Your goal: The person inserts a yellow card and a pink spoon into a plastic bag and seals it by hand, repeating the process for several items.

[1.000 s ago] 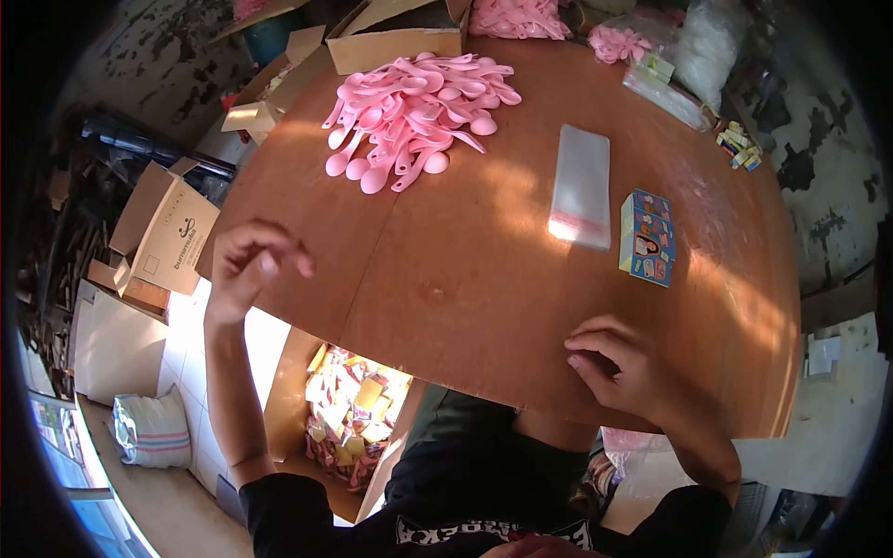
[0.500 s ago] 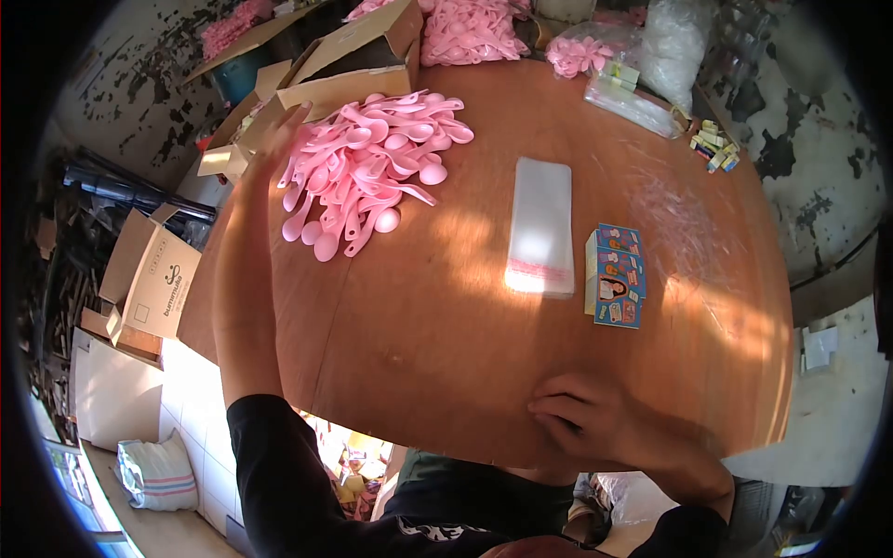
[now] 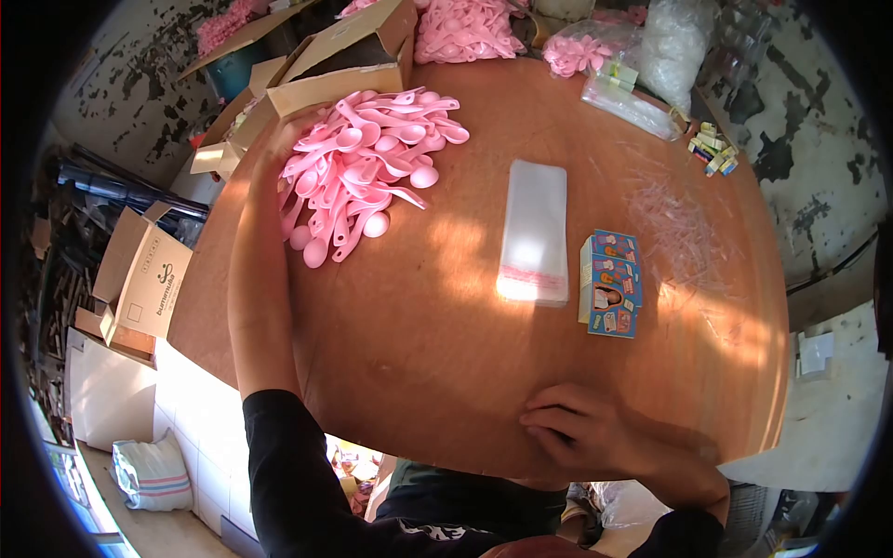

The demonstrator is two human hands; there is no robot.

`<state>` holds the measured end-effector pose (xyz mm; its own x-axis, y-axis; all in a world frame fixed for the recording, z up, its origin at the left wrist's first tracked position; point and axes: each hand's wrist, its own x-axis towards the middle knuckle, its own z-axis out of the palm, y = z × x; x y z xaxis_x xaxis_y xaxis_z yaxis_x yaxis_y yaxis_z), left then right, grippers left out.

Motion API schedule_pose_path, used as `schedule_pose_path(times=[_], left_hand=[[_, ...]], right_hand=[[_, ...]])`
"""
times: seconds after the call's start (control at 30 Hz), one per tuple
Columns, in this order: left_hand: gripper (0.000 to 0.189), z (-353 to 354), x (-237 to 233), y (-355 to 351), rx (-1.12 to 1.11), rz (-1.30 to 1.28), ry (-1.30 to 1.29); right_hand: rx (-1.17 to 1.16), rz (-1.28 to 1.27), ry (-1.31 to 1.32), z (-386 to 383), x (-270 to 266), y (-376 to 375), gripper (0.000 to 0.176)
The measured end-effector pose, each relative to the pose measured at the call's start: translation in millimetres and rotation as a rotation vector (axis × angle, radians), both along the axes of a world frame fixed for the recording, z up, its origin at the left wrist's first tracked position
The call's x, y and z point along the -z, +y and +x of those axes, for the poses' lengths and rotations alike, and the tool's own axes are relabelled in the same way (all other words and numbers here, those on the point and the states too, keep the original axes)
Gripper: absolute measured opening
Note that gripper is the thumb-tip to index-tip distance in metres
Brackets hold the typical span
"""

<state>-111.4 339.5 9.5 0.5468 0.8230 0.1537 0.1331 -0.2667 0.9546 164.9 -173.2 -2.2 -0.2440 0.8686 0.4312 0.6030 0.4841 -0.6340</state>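
Note:
A heap of pink plastic spoons (image 3: 358, 167) lies on the far left of the wooden table (image 3: 419, 372). My left hand (image 3: 292, 132) reaches to the heap's far left side and touches it; spoons and blur hide most of its fingers. Near the table's front edge rests my right hand (image 3: 581, 430), fingers loosely bent and apart, holding nothing. Beyond it are a stack of clear plastic sleeves (image 3: 537, 223) and a stack of blue printed cards (image 3: 612, 284).
Cardboard boxes (image 3: 344, 56) stand at the far left edge. A bag of pink spoons (image 3: 465, 33), a clear bag (image 3: 674, 56) and small boxes (image 3: 713, 149) sit along the back. Thin clear plastic strips (image 3: 684, 223) are scattered at right.
My left hand has moved slightly right against the spoon heap, and some spoons at its left edge have shifted. My right hand stays at the front edge. The view has shifted slightly.

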Motion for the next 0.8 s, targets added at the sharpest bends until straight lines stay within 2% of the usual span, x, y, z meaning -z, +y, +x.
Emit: schedule_pose_path(times=[0.1, 0.17, 0.23, 0.53, 0.7, 0.8], left_hand=[[0.047, 5.7, -9.2, -10.8, -0.07, -0.044, 0.085], [0.046, 2.5, 4.7, 10.7, -0.028, -0.037, 0.055], [0.046, 8.3, -2.8, 1.6, 0.015, -0.031, 0.025], [0.044, 28.1, -33.8, -52.7, -0.049, 0.001, 0.145], [0.046, 34.7, -25.9, -51.2, 0.128, -0.267, -0.083], [0.05, 38.9, -27.0, -57.5, 0.162, -0.333, -0.14]], right_hand=[[0.001, -0.003, 0.002, -1.3, -1.3, 0.4, 0.02], [0.001, -0.004, 0.003, -1.0, -1.4, 0.5, 0.02], [-0.005, 0.0, 0.011, -1.0, -0.6, 0.5, 0.02], [0.016, -0.017, 0.023, -9.1, -4.3, -0.3, 0.018], [0.025, -0.02, 0.03, -15.6, -8.5, 0.1, 0.016], [0.025, -0.018, 0.039, -17.9, -9.2, 0.1, 0.014]])
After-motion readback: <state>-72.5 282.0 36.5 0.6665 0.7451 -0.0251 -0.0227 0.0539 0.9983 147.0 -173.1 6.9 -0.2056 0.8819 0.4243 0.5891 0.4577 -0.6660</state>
